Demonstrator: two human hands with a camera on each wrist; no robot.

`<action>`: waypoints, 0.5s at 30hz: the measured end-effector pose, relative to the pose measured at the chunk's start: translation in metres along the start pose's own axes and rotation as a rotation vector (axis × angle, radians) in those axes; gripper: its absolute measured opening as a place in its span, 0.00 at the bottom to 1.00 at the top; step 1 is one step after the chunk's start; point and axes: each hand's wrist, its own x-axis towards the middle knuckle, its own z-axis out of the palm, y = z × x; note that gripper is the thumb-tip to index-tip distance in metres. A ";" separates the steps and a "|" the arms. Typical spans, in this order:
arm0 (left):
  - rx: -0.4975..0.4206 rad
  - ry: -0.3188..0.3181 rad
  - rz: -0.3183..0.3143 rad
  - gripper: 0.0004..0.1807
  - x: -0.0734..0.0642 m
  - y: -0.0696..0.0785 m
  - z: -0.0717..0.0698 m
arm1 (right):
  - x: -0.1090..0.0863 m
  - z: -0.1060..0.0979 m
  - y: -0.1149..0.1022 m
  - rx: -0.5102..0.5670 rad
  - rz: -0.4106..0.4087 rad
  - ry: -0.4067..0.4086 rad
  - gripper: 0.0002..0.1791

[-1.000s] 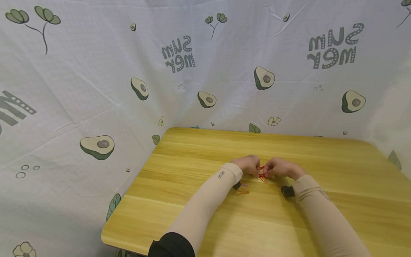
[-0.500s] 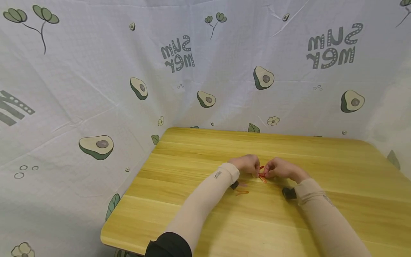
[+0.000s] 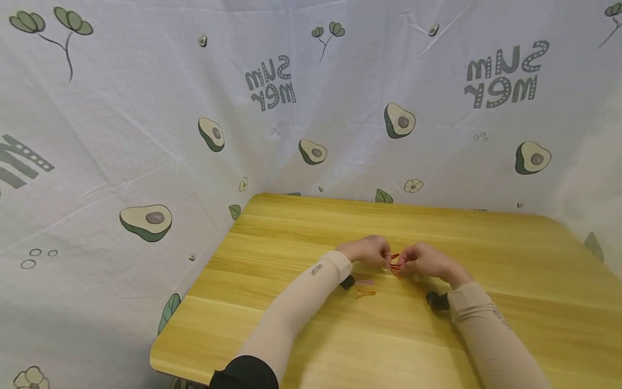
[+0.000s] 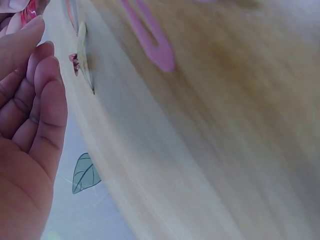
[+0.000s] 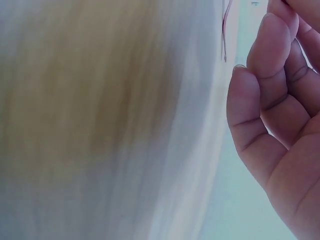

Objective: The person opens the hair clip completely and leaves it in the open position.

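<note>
Over the middle of the table, my two hands meet at a red hair clip [image 3: 395,267]. My left hand [image 3: 368,252] pinches its left end between thumb and fingers; the left wrist view shows part of the red clip [image 4: 29,12] at those fingertips. My right hand [image 3: 427,259] pinches the other end, and its fingertips run out of the right wrist view at the top. Another red clip [image 3: 394,256] lies just behind. Below my left hand lie a pink hair clip [image 3: 364,282] and an orange hair clip [image 3: 365,294]. The fingers partly hide the held clip.
The wooden table [image 3: 272,232] has a rounded left corner. Patterned white cloth [image 3: 350,151] hangs behind it and on the left. A dark wrist camera [image 3: 438,301] sits under the right wrist, and another [image 3: 347,282] under the left.
My left hand and forearm have shifted slightly left, baring more of the pink clip. Both hands keep hold of the red clip, which has barely moved.
</note>
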 end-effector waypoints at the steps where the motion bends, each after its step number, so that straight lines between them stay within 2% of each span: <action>1: -0.006 0.003 0.002 0.03 -0.001 -0.001 0.000 | 0.000 0.001 -0.001 0.006 0.002 -0.001 0.07; 10: -0.104 0.050 0.010 0.03 -0.015 -0.002 -0.002 | -0.004 0.004 -0.011 0.013 -0.057 0.002 0.06; 15: -0.178 0.092 0.027 0.02 -0.024 -0.002 -0.002 | -0.007 0.006 -0.016 0.021 -0.061 0.009 0.06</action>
